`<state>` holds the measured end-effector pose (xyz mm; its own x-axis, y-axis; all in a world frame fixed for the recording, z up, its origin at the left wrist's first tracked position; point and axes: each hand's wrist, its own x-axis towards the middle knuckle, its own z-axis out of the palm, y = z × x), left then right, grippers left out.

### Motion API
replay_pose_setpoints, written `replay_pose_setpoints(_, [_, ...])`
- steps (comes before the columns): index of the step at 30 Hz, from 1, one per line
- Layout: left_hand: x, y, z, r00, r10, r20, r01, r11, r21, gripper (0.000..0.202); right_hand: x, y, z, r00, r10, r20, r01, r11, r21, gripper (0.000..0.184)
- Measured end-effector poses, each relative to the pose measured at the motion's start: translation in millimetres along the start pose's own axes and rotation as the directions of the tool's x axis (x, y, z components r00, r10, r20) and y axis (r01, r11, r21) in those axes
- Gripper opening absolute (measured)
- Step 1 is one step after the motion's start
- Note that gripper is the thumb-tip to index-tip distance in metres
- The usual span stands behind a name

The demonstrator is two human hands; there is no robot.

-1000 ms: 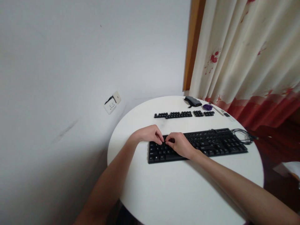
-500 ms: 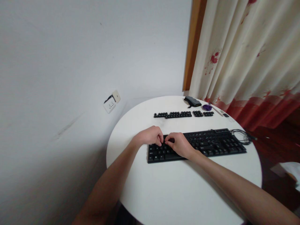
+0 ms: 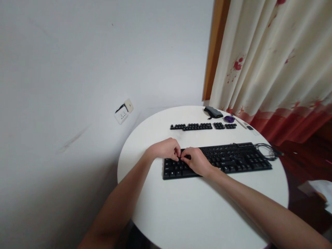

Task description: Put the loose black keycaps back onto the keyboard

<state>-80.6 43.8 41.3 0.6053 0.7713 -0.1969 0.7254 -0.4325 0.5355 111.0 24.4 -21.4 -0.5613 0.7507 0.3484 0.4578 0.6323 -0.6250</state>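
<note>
A black keyboard (image 3: 228, 159) lies across the round white table (image 3: 197, 207). My left hand (image 3: 166, 149) rests at the keyboard's top left, its fingers curled and pinched down onto the keys. My right hand (image 3: 197, 161) lies over the keys just right of it, its fingers bent, and the fingertips of both hands nearly meet over one spot. Whatever sits between the fingertips is too small to make out. A row of loose black keycaps (image 3: 191, 127) is laid out on the table behind the keyboard.
Two smaller groups of keycaps (image 3: 224, 126) lie right of the row. A grey pouch (image 3: 213, 112), a purple object (image 3: 229, 118) and a white stick (image 3: 241, 122) sit at the far edge. The keyboard's cable (image 3: 269, 150) coils at the right. Wall socket (image 3: 123, 112), curtain (image 3: 272, 69).
My right hand has shifted slightly left, closing the gap to my left hand's fingertips. The left hand has barely moved.
</note>
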Motion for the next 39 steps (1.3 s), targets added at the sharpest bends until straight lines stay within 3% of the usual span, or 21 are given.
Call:
replay_pose_setpoints(11, [3, -14, -6.8, 0.998, 0.048, 0.040, -0.045, 0.995, -0.086, 0.015, -1, 1, -7, 0.991, -0.110, 0.071, 0.115, 0.991, -0.070, 0.015])
replay_pose_setpoints(18, [4, -17, -7.1, 0.994, 0.076, 0.079, -0.067, 0.991, -0.115, 0.016, -2, 3, -6, 0.991, -0.117, 0.067, 0.122, 0.990, -0.068, 0.014])
replay_pose_setpoints(31, [5, -7, 2.2, 0.999, 0.017, 0.050, -0.017, 1.000, 0.000, 0.011, -2, -3, -11, 0.988, -0.120, 0.101, 0.128, 0.988, -0.081, 0.015])
replay_pose_setpoints(39, [9, -17, -0.6, 0.994, 0.012, 0.104, 0.006, 0.986, -0.166, 0.014, -4, -6, -14, 0.982, -0.141, 0.126, 0.155, 0.981, -0.115, 0.017])
